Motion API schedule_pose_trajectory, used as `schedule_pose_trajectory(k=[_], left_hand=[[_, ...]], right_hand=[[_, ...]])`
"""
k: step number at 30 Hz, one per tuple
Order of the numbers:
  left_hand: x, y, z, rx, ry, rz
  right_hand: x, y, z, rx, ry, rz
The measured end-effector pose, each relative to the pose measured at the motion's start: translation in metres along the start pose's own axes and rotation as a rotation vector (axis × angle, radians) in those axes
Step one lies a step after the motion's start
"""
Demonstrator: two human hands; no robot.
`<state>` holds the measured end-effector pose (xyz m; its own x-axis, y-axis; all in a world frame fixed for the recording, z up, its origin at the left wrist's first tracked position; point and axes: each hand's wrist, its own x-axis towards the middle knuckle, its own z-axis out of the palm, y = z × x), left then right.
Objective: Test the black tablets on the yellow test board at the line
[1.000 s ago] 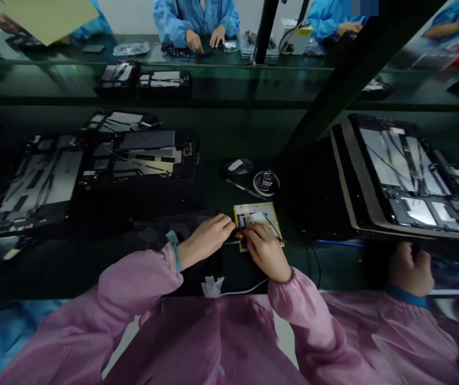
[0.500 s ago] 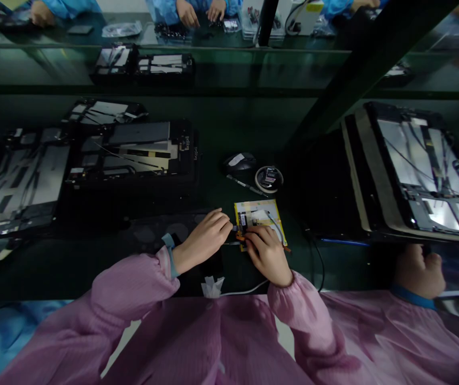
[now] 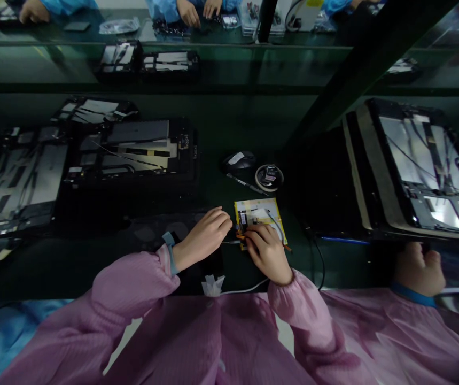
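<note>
On the dark table in front of me lies a flat battery pack (image 3: 271,206) edged in yellow tape, with a label, a grey wire and a white patch on top. My right hand (image 3: 268,251) rests over its near left part, fingers bent and pinching a small orange flex cable (image 3: 240,236) at its edge. Just left of the pack is my left hand (image 3: 207,238), its fingers curled together; whatever they hold is hidden. A thin silvery strip (image 3: 231,242) runs between the two hands, its left end hidden beneath the left one.
Beyond the pack lie a black mouse (image 3: 240,160), a pen-like tool (image 3: 247,184) and a round roll (image 3: 269,177). Opened tablet-like devices are stacked at left (image 3: 141,149) and right (image 3: 425,144). A co-worker's hand (image 3: 419,270) is at right; other people's hands (image 3: 189,13) work across the table.
The left fingers have shifted slightly, and a small grey piece by their tips no longer shows. My right hand stays at the orange flex cable. The view has tilted a little.
</note>
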<state>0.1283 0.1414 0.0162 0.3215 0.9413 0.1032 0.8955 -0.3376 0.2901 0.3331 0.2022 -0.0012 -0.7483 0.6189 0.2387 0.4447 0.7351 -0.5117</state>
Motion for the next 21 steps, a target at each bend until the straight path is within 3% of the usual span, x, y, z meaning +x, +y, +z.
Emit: schedule_pose_trajectory(k=[21], left_hand=[[-0.0003,0.0008,0.0025,-0.024,0.005,0.003]], right_hand=[[-0.0006,0.0003,0.0008,0.005,-0.005,0.009]])
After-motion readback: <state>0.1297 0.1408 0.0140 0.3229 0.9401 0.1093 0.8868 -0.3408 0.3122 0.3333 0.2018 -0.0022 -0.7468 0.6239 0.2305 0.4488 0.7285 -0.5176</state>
